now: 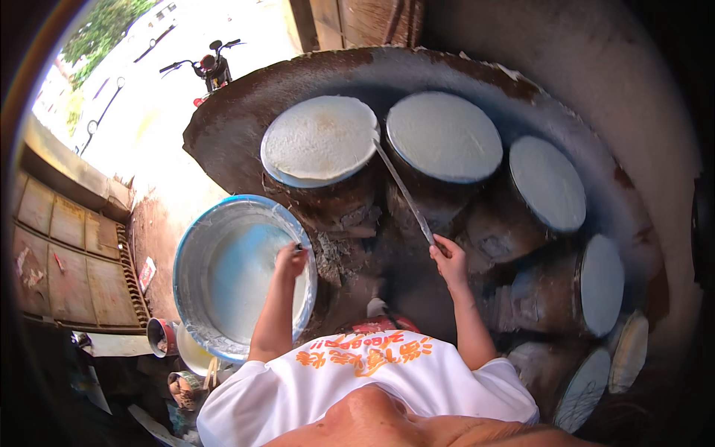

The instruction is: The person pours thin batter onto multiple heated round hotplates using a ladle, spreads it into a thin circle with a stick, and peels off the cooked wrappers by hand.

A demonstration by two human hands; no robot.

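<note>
Blue-rimmed basin (192,261), smeared whitish inside; beyond and to the right of the basin, a round griddle (298,180) under a pale sheet (320,138), with the tip of a long narrow blade (404,194) at the sheet. Well right of the basin, right hand (448,259), fingers clasped about the blade's near end; over the basin's right side, left hand (291,261), fingers curled round a small dark thing (299,247), mostly hidden.

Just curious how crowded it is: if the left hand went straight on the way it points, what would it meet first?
Probably the tub's blue rim, just ahead of the left hand. Depth is unclear, so it might pass above that and come to the round griddle beyond.
</note>
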